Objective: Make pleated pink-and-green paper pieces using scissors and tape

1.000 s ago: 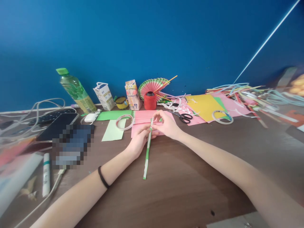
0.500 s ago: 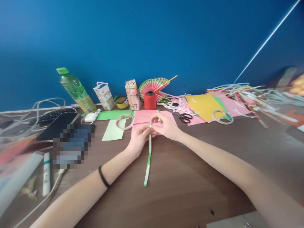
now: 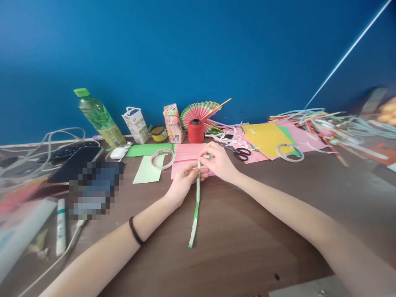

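A narrow green paper strip [image 3: 196,214] with whitish tape along its face hangs down toward me over the brown table. My left hand [image 3: 185,181] pinches it near the upper end between thumb and fingers. At the very top of the strip, my right hand [image 3: 216,161] is closed, its thumb and fingertips together on the end. Behind both hands lies pink paper [image 3: 188,152] with fold lines, partly covered by them. A roll of tape [image 3: 154,161] rests left of the hands, over a pale green sheet [image 3: 144,173].
Black-handled scissors [image 3: 242,154] lie right of my hands. A red thread spool [image 3: 196,133], a pleated paper fan [image 3: 198,114], cartons and a green bottle [image 3: 99,117] line the wall. Yellow paper [image 3: 266,138] carries another tape roll [image 3: 301,156]. Phones, cables and a marker [image 3: 61,231] occupy the left.
The strip has shifted slightly right, and its lower end slightly nearer to me. My right hand has moved a little to the right; its fingers have closed further at the strip's top.
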